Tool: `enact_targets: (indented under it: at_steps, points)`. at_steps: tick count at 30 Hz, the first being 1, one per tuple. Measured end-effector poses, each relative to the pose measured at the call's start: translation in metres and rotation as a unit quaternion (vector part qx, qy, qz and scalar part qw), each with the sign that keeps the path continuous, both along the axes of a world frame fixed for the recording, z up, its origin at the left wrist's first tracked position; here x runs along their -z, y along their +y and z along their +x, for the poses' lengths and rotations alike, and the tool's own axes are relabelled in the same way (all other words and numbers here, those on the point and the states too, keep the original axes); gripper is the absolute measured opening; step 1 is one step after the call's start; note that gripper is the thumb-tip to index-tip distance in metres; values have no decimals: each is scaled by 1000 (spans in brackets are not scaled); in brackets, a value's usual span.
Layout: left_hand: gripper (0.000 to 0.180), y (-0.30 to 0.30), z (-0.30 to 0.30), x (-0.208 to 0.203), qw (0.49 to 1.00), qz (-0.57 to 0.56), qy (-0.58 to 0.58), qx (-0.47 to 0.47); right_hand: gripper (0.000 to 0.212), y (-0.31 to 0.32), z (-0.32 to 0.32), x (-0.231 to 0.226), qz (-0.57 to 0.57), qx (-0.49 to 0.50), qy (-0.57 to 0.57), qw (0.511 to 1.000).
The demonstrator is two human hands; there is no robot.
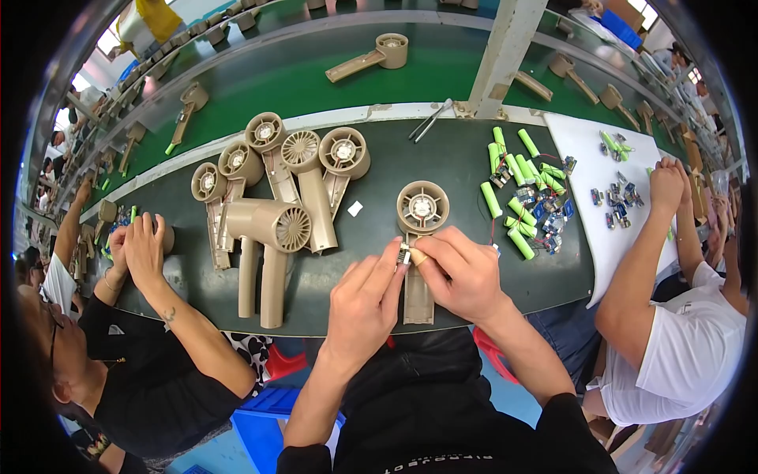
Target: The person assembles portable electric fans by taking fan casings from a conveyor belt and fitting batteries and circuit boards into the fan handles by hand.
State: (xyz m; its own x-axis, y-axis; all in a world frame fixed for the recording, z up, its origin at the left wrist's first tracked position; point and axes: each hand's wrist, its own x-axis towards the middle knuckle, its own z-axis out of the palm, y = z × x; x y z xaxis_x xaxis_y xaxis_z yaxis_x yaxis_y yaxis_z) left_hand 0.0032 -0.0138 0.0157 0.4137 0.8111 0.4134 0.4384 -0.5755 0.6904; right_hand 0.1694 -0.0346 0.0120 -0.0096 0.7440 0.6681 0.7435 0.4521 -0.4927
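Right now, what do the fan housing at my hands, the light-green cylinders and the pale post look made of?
Fan housing: likely moulded plastic, matte beige; even colour, thin integral ribs.
Light-green cylinders: probably smooth, slightly glossy plastic sleeving, going by highlights; cores hidden.
Pale post: possibly painted metal, worn finish; scuffed, stained patches show.

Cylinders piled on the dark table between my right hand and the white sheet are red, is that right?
Not red: the head view shows green cylinders piled on the dark table between your right hand and the white sheet.
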Motion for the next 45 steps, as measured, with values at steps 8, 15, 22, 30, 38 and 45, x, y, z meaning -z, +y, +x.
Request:
enact_targets:
  at_steps: [8, 15, 22, 30, 38, 45]
  points:
    - [35, 7, -6, -3, 998, -1, -6, 58, 15, -2, 0, 5, 11, 1, -29, 1000]
    - [29, 13, -6, -9, 995, 6, -20, 97, 18, -2, 3, 2, 22, -14, -28, 999]
    - [34, 1, 11, -14, 985, -168, -33, 22, 26, -5, 3, -2, -15, 6, 63, 998]
    - [37, 163, -16, -97, 988, -44, 48, -142, 34, -13, 14, 0, -122, 23, 180, 976]
    - [41, 378, -73, 1, 983, -26, 84, -163, 31, -15, 11, -5, -196, 10, 168, 966]
    - [56, 402, -100, 17, 938, -70, 240, -239, 30, -13, 12, 3, -212, -18, 131, 968]
